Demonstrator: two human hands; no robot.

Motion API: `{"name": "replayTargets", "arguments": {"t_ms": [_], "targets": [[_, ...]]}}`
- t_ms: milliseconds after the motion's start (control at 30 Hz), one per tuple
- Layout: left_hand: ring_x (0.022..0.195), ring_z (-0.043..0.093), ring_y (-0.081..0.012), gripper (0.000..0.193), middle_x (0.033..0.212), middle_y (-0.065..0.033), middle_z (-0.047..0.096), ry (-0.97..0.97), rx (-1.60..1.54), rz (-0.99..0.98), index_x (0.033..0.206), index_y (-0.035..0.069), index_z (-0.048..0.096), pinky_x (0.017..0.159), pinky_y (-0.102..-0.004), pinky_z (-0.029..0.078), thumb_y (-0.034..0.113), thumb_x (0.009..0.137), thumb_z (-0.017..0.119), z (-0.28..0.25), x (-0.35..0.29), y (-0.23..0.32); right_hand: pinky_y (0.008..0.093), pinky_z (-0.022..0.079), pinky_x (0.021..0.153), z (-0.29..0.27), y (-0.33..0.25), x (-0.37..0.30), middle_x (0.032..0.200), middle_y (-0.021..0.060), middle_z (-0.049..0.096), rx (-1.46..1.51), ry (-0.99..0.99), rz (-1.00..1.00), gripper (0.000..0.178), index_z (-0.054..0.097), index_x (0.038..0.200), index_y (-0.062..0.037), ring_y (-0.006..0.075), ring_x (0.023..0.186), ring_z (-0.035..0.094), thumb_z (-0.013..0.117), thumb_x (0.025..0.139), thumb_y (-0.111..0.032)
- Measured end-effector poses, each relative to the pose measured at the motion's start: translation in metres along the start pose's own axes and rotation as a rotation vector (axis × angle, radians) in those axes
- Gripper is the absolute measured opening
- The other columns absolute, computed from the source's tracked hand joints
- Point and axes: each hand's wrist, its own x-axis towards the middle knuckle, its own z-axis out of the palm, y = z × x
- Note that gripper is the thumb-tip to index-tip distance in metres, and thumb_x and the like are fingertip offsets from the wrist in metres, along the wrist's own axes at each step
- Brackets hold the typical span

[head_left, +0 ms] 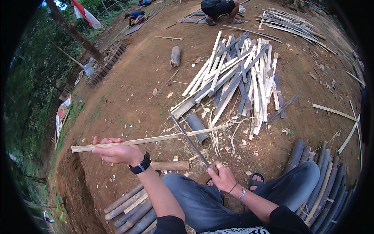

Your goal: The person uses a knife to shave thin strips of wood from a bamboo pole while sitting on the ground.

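A long pale bamboo strip [156, 139] lies across my upturned left hand [119, 152], which is closed around it near its left end. The strip slopes slightly upward to the right, and thin shavings curl about its far end. My right hand [223, 178] grips a long, narrow knife [191, 143] by its handle, the handle mostly hidden by the fingers. The dark blade points up and left, crossing the strip around its middle. Beyond the blade, a short grey bamboo section [197, 126] rests on the ground among pale shavings [214, 142].
A heap of split bamboo strips [249, 74] spreads out ahead. Bamboo poles [132, 206] lie at my left, more poles [331, 191] at my right. A bamboo log [175, 56] lies farther off. Other people [220, 11] crouch in the background. A trench [76, 187] runs along the left.
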Motion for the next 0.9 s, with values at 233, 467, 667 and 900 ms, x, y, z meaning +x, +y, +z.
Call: {"name": "replayTargets", "arguments": {"t_ms": [233,467,667,900], "targets": [[0.046,0.033,-0.0062,0.047,0.062,0.0017,0.033,0.031,0.038,-0.024,0.093,0.005,0.046,0.038,-0.0198,0.026,0.049,0.100,0.030,-0.010,0.008,-0.014,0.0478,0.045,0.056,0.006,0.112,0.033,0.058,0.0235,0.056,-0.301,0.206,0.118,0.047,0.055,0.083,0.0040,0.0403,0.065,0.063,0.051,0.091,-0.042],[0.044,0.031,-0.0062,0.048,0.062,0.0010,0.034,-0.007,0.005,-0.018,0.092,0.006,0.045,0.037,-0.0186,0.025,0.050,0.100,0.027,-0.011,0.002,-0.005,0.0511,0.046,0.063,0.002,0.051,0.017,0.066,0.0312,0.058,-0.062,0.012,0.067,0.053,0.056,0.085,0.0064,0.0468,0.071,0.061,0.051,0.090,-0.046],[0.043,0.031,-0.0065,0.048,0.061,0.0007,0.034,-0.057,-0.063,-0.037,0.091,0.007,0.045,0.036,-0.0184,0.025,0.051,0.100,0.028,-0.008,-0.009,0.000,0.0473,0.047,0.062,-0.025,0.103,0.032,0.064,0.0286,0.058,-0.169,0.102,0.242,0.055,0.056,0.083,0.0071,0.0448,0.068,0.062,0.050,0.091,-0.047],[0.044,0.030,-0.0070,0.050,0.064,0.0002,0.035,-0.077,-0.103,-0.043,0.090,0.009,0.044,0.036,-0.0196,0.024,0.056,0.098,0.029,-0.002,-0.014,0.008,0.0480,0.047,0.060,0.003,0.037,0.003,0.058,0.0257,0.056,0.028,-0.046,-0.006,0.052,0.056,0.086,0.0051,0.0424,0.065,0.063,0.053,0.089,-0.046]]}}
